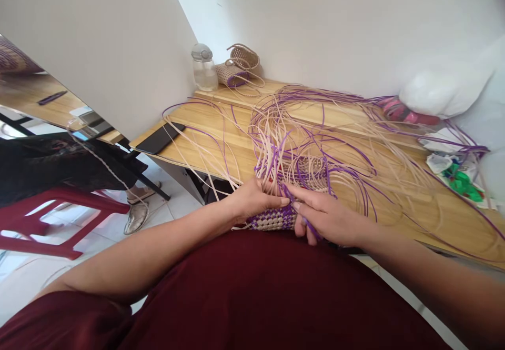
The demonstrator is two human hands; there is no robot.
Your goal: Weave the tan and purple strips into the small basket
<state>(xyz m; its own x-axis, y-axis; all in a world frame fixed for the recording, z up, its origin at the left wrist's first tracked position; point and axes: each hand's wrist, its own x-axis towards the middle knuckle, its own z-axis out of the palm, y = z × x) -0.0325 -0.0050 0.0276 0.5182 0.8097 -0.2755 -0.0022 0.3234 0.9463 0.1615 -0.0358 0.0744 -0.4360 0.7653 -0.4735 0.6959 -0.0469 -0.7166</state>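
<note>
A half-woven basket (272, 219) of beige and purple strands lies at the table's front edge, close against my body. My left hand (258, 198) grips its upper edge, with the thumb pressed on the weave and the other fingers mostly hidden behind it. My right hand (321, 213) is closed on a purple strand (313, 229) that hangs by its fingers. The two hands almost meet at one spot on the weave. Long loose strands (272, 123) fan out from the work, beige and purple mixed. Another woven section (311, 168) shows just beyond my right hand.
A black phone (161, 138) lies at the table's left. At the back stand a clear bottle (204, 71) and small woven baskets (232, 75). A white plastic bag (436, 95) and green packaging (460, 181) are at the right. A red stool (59, 202) and a seated person (67, 163) are leftward.
</note>
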